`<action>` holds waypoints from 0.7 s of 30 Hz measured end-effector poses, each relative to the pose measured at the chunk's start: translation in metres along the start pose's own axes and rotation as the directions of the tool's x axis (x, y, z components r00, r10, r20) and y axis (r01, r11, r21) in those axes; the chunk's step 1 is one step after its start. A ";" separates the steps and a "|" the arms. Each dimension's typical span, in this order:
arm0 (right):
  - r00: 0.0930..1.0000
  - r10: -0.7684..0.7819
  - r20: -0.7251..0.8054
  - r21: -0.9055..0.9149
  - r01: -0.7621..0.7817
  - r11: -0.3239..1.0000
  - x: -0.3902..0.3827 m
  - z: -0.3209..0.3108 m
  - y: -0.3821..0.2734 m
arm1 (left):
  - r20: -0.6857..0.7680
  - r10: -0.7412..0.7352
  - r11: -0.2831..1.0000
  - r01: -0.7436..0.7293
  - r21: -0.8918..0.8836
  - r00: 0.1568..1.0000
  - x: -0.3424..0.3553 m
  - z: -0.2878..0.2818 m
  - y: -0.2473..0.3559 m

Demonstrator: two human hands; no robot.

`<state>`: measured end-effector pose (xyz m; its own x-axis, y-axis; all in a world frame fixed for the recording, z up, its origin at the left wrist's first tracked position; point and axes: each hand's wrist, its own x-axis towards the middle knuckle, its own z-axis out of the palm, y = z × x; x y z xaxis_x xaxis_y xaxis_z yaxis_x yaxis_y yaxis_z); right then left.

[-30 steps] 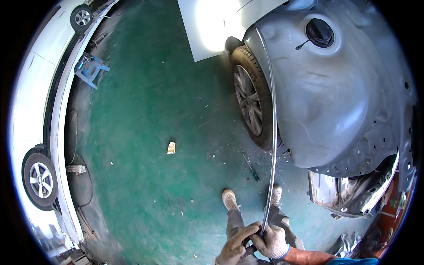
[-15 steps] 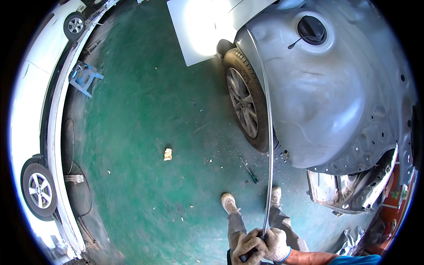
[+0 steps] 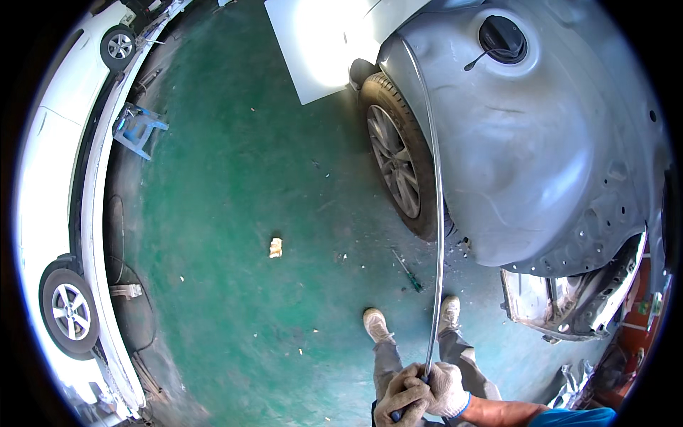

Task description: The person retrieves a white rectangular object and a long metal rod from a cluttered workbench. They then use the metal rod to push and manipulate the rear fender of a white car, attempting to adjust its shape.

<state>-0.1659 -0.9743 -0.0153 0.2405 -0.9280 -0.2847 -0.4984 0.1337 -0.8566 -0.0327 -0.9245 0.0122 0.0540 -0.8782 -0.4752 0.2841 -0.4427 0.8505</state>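
Observation:
A long, bright metal strip (image 3: 438, 235) runs from the edge of the grey car body panel (image 3: 512, 149), past the wheel (image 3: 397, 156), down to my hands, curving gently. My right hand (image 3: 447, 390), in a pale knit work glove, is closed around its lower end. My left hand (image 3: 404, 396), gloved alike, is closed right against the right one. In the left fist shows the dark blue end of a handle (image 3: 397, 414); the rest of that tool is hidden by the fingers. Whether the left fingers also grip the strip is hidden.
A green-handled screwdriver (image 3: 410, 275) lies on the green floor ahead of my shoes (image 3: 377, 326). A crumpled pale scrap (image 3: 276, 248) lies left of it. A white car (image 3: 53, 171) and a blue stool (image 3: 141, 129) stand at left. A bent metal part (image 3: 562, 306) is at right.
The whole view has shifted slightly. My hands have risen slightly and keep the same hold. The strip still stretches up along the wheel and panel.

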 end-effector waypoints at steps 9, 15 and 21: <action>1.000 0.003 -0.002 -0.076 -0.003 0.997 0.013 0.010 -0.001 | -0.021 0.112 0.991 -0.113 -0.075 0.993 0.017 -0.012 -0.019; 0.996 0.092 0.005 -0.108 -0.091 0.990 0.011 0.026 0.007 | -0.018 0.037 0.986 -0.040 -0.163 0.999 0.016 -0.026 -0.029; 0.992 0.125 0.000 0.022 -0.125 0.992 0.027 0.061 0.007 | -0.086 -0.154 0.971 0.135 -0.198 0.984 0.024 -0.052 -0.027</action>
<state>-0.1118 -0.9771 -0.0555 0.1762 -0.9040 -0.3895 -0.5062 0.2561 -0.8235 0.0108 -0.9239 -0.0338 0.0915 -0.7808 -0.6181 0.4724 -0.5124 0.7171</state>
